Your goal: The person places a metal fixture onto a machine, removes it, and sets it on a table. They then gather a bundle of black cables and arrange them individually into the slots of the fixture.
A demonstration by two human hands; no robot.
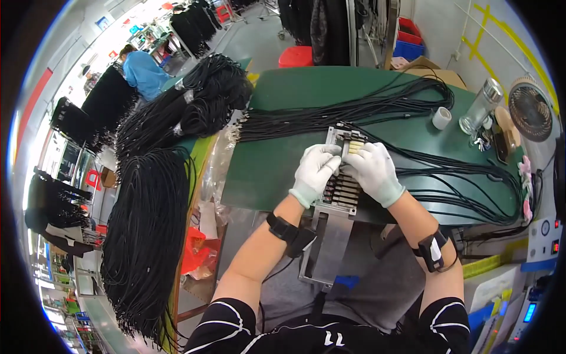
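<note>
Both hands wear white gloves and meet over a metal slotted fixture (345, 199) at the front edge of the green table. My left hand (315, 172) is closed in a pinch at the fixture's left side; what lies between its fingertips is too small to tell. Opposite it, my right hand (375, 174) has its fingers curled down over the fixture, hiding whatever they grip. Pale yellowish pieces (356, 145) show in the fixture beyond the fingers, and dark parts sit in its nearer slots. Black cables (454, 168) run to the fixture from the right and loop back along the table.
More black cables (330, 115) lie across the green table (295, 82). Large cable bundles (147, 230) hang at the left. A white tape roll (441, 118), a glass bottle (480, 106) and a small fan (530, 109) stand at the right. A person in blue (144, 74) is at the far left.
</note>
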